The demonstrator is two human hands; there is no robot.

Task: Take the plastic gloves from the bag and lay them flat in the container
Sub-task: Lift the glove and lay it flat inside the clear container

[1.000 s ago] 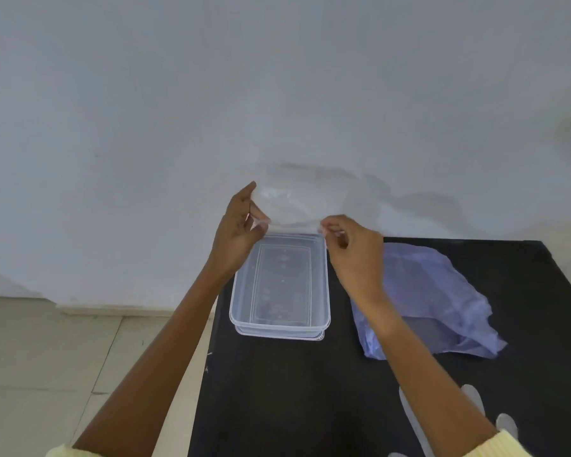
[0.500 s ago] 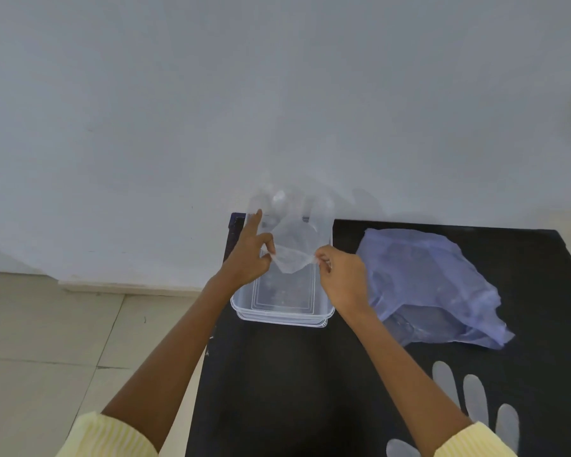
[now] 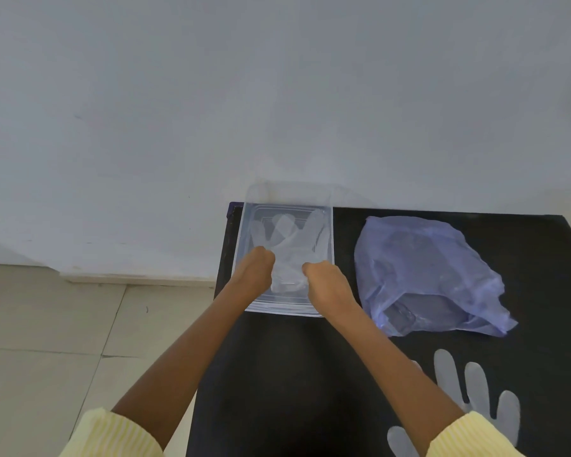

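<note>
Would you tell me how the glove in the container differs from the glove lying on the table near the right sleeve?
The glove in the container sits inside the clear container, while the glove on the table lies on the bare black table.
The left hand and right hand hold the first glove's cuff; nothing grips the second.
The first lies left of the blue bag, the second nearer than it.
Both are translucent plastic, fingers pointing away.

Black table against a pale wall, tiled floor beside.

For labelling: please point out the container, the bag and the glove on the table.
container [image 3: 323,312], head view, near rim
bag [image 3: 419,258], head view, middle of its top
glove on the table [image 3: 475,387], head view, a finger
</note>
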